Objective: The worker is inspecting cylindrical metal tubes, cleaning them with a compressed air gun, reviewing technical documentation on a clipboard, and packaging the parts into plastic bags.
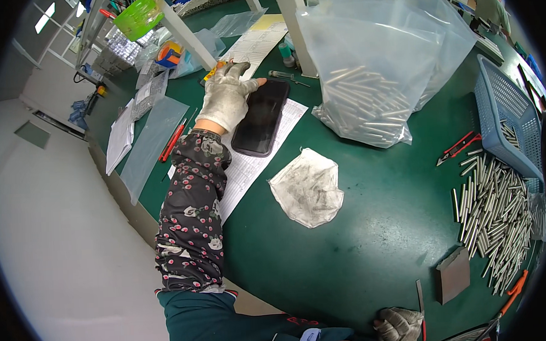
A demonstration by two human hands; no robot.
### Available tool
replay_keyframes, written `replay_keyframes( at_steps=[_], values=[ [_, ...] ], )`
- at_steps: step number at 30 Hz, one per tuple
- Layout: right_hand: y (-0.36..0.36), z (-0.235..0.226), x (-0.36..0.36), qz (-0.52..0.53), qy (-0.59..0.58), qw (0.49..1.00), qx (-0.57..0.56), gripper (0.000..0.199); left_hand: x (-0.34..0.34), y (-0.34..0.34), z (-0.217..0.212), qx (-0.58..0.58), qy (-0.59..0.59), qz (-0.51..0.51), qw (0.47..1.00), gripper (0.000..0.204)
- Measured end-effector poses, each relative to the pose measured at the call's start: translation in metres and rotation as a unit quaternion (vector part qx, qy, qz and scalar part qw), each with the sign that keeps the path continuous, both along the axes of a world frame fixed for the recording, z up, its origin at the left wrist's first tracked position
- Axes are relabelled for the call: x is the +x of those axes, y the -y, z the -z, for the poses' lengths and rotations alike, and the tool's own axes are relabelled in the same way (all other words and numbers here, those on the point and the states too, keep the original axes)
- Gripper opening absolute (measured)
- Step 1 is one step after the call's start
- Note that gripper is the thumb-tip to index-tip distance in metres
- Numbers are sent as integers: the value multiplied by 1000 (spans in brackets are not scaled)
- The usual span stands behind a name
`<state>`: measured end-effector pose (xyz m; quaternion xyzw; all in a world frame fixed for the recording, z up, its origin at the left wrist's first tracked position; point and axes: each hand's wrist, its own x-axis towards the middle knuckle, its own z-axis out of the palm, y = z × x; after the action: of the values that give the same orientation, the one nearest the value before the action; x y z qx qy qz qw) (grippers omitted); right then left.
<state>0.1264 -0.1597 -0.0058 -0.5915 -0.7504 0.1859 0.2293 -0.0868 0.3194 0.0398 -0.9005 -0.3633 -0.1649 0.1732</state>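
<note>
My left hand point(226, 99), in a pale work glove with one bare fingertip, reaches over the far left of the green table. Its fingers are apart, with that fingertip at the top edge of a dark smartphone point(260, 119). The phone lies on a printed paper sheet point(237, 187). A small yellow and red item point(220, 65) shows just beyond the fingers. At the lower edge, my right hand point(398, 326) is a closed, soiled glove. Against its right side stands a thin flat metal tool with a red handle point(421, 304); whether the fingers grip it I cannot tell.
A grimy white cloth point(307, 187) lies mid-table. Clear bags of metal pins point(367, 96) stand behind it. At right are a loose pile of pins point(497, 212), a blue basket point(508, 111), red-handled snips point(461, 147) and a brown block point(453, 275). A red pen-like tool point(173, 142) lies left.
</note>
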Motion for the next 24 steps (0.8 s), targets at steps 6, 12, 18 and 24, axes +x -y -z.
replay_keyframes(
  at_steps=[6,12,18,24],
  values=[
    [-2,-1,3,-12,-7,1000,-8,31,-24,27,-1,-71,-43,-29,996,36],
    [2,-1,4,-15,6,999,-30,33,-28,48,0,-107,-61,-53,991,47],
    [0,-5,-1,-14,-5,999,-37,33,-24,59,3,-96,-97,-45,990,53],
    [-11,-4,-7,3,2,1000,-23,31,-41,50,6,-54,-42,-9,998,56]
  ],
)
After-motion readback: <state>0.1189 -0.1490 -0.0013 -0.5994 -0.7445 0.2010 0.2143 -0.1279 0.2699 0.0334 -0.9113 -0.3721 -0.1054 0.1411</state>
